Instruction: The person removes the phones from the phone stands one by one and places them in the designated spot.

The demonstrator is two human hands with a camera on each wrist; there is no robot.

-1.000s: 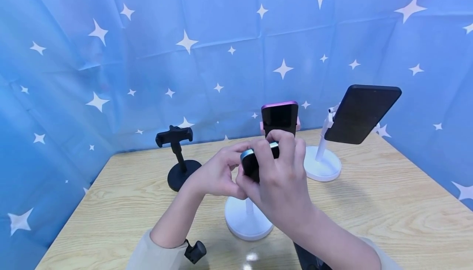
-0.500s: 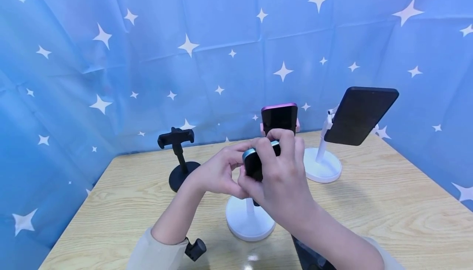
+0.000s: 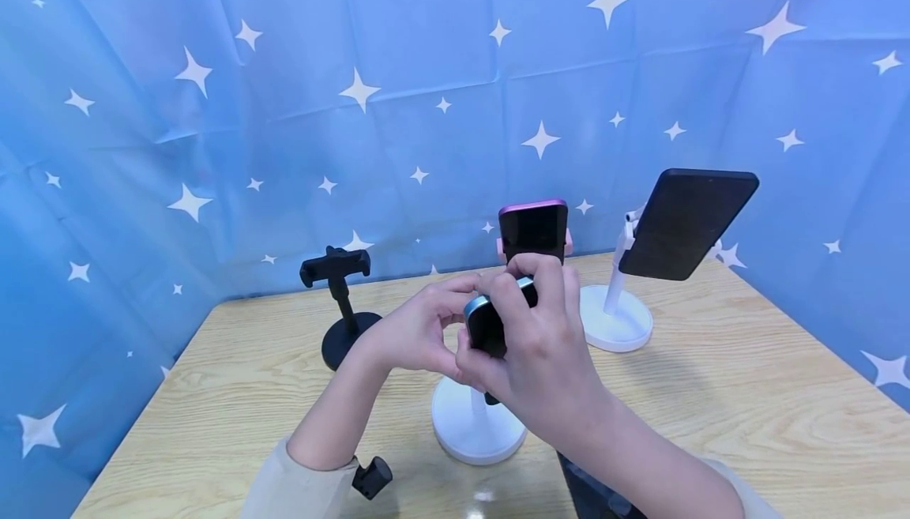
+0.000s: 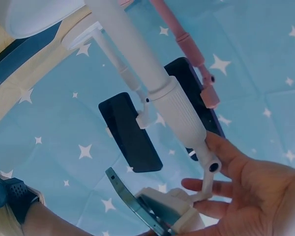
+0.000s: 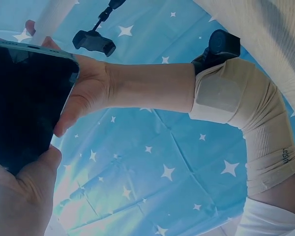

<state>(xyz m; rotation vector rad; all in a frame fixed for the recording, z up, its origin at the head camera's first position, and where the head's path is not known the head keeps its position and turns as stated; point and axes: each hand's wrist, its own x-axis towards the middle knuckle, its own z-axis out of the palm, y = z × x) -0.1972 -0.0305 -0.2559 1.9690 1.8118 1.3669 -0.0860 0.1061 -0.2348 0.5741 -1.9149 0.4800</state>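
A black-screened phone with a teal edge (image 3: 486,329) stands tilted at the holder of the near white phone stand, whose round base (image 3: 479,428) rests on the table. My right hand (image 3: 547,357) grips the phone, fingers over its top edge and thumb at its near side. In the left wrist view, my left hand (image 4: 255,196) curls its fingers round the jointed neck of the stand, below its ribbed collar (image 4: 179,110). The white clamp (image 4: 187,216) lies against the phone's back. How firmly the clamp holds the phone is hidden.
A black phone stand (image 3: 341,290) holds nothing at the left. Behind my hands a pink-edged phone (image 3: 533,231) sits in a pink stand. To the right, a white stand (image 3: 617,321) bears a large black phone (image 3: 686,223). A starry blue cloth (image 3: 441,140) hangs behind the wooden table (image 3: 718,377).
Both hands stay at the phone and stand with only slight shifts. A dark tip now shows below the hands, beside the pole. The head view has moved a little.
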